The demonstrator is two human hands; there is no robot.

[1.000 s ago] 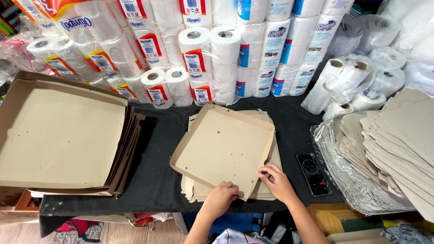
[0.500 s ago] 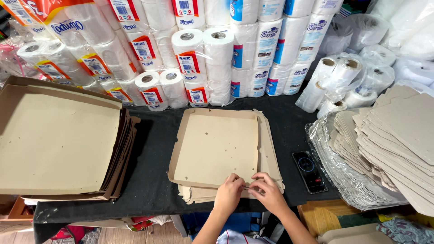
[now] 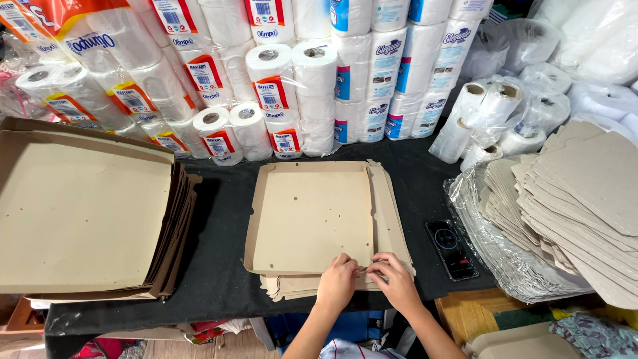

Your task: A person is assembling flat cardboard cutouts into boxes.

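Hands meet at the near edge of a half-folded cardboard tray (image 3: pixel 312 216) (raised rims on three sides): left hand (image 3: pixel 337 284) and right hand (image 3: pixel 395 282) both pinch its front flap, fingers closed on card. It lies atop flat blanks (image 3: pixel 292 286) on the black table (image 3: pixel 219 266).

Two bare forearms are rising from the bottom edge of the frame, ending in the left hand (image 3: pixel 337 282) and the right hand (image 3: pixel 397 282). No sleeves, gloves, rings or watch are showing on either. Between the arms, a patch of pale, lightly patterned clothing is peeking in at the very bottom.
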